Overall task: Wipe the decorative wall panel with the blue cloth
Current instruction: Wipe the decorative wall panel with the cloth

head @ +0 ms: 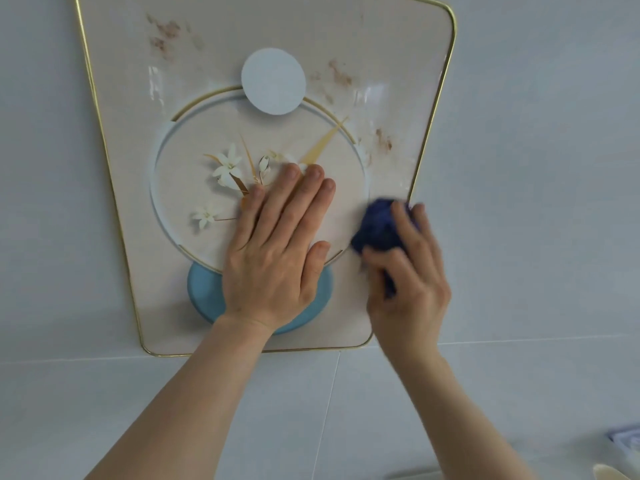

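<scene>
Left hand (273, 251) flat and open steadying the panel (114, 126), right hand (407, 278) gripping the blurred, probably mid-wipe cloth (377, 226); brown smudges (162, 36) higher up come next.

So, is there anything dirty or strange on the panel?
Yes. Brownish smudges mark the decorative wall panel at upper left, with more at upper right and by the right edge. They look like stains, not decoration.

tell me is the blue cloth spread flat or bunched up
Bunched up: the blue cloth is a crumpled wad gripped in the right hand against the panel.
</scene>
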Tool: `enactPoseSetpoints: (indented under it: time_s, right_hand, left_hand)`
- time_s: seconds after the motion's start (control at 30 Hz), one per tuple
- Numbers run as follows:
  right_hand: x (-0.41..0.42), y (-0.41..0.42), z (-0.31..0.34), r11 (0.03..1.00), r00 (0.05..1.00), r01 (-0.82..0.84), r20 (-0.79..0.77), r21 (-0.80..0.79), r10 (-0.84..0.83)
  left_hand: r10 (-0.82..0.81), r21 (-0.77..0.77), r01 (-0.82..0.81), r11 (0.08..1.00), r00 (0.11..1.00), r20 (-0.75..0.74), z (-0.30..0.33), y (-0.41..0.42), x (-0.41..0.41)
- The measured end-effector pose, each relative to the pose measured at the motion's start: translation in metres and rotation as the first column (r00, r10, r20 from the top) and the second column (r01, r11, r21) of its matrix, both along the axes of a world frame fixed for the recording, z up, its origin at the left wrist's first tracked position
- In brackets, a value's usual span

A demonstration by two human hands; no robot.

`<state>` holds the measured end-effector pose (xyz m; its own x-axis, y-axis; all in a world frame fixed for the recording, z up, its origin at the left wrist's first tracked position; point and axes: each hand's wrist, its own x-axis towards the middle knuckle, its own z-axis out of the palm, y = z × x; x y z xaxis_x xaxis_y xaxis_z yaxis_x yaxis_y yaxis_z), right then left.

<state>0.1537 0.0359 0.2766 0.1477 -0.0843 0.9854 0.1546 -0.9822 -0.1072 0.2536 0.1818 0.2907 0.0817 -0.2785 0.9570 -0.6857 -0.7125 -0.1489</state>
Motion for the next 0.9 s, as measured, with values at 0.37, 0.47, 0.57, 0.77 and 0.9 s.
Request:
enactPoseSetpoints:
  time_s: [0.37,0.47,0.57,0.77,0.9]
  right_hand:
    - [0.005,0.011,-0.026,0.995,0.998,0.066,-0.004,-0.071,-0.067]
    - [-0.004,0.006,-0.059,0.985,0.99,0.111,-0.069,-0.134,-0.121]
    - [-0.016,0.002,-0.086,0.976,0.975,0.147,-0.142,-0.163,-0.17]
    - [-0.04,0.014,-0.063,0.994,0.919,0.076,-0.38,-0.082,-0.102]
    - [-0.056,0.018,-0.02,0.957,0.873,-0.045,-0.454,0.285,0.176]
  left_hand:
    - [-0.022,-0.012,0.022,1.0,1.0,0.009,-0.001,-0.001,0.001]
    - [-0.018,-0.013,0.019,1.0,1.0,0.016,-0.001,-0.001,0.001]
    - [-0.032,-0.011,0.032,0.999,0.999,-0.003,0.001,0.0,-0.001]
    - [-0.042,0.031,0.046,0.998,0.993,-0.11,0.007,0.006,-0.015]
    - [0.009,0.077,0.004,0.997,0.986,-0.168,0.016,0.012,-0.031]
